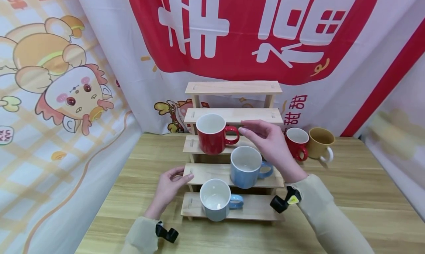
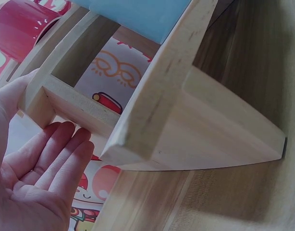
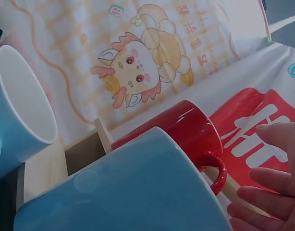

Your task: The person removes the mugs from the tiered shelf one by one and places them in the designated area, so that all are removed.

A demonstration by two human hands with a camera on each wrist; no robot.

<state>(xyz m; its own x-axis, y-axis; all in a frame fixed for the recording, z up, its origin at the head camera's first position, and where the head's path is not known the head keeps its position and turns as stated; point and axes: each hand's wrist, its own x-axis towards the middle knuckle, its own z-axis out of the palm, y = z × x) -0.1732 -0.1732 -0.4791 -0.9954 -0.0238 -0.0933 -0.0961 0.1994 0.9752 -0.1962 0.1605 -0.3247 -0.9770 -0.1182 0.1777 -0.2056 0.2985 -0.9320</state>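
A stepped wooden display rack (image 1: 232,87) stands on the table. My left hand (image 1: 169,187) holds the left end of its second step from the bottom, thumb on top and fingers (image 2: 66,154) beneath. A red mug (image 1: 212,137) with a white inside sits on the middle step, handle to the right. Beside that handle is my right hand (image 1: 265,141), fingers (image 3: 263,183) extended and apart from the mug in the right wrist view. One step lower stands a blue mug (image 1: 245,169), below the right hand. A pale blue mug (image 1: 216,202) sits on the bottom step.
Right of the rack, another red mug (image 1: 296,141) and a tan mug (image 1: 321,143) with a white handle stand on the wooden table (image 1: 358,195). A printed cloth (image 1: 159,80) hangs behind, and patterned cloth (image 1: 109,165) borders the left side.
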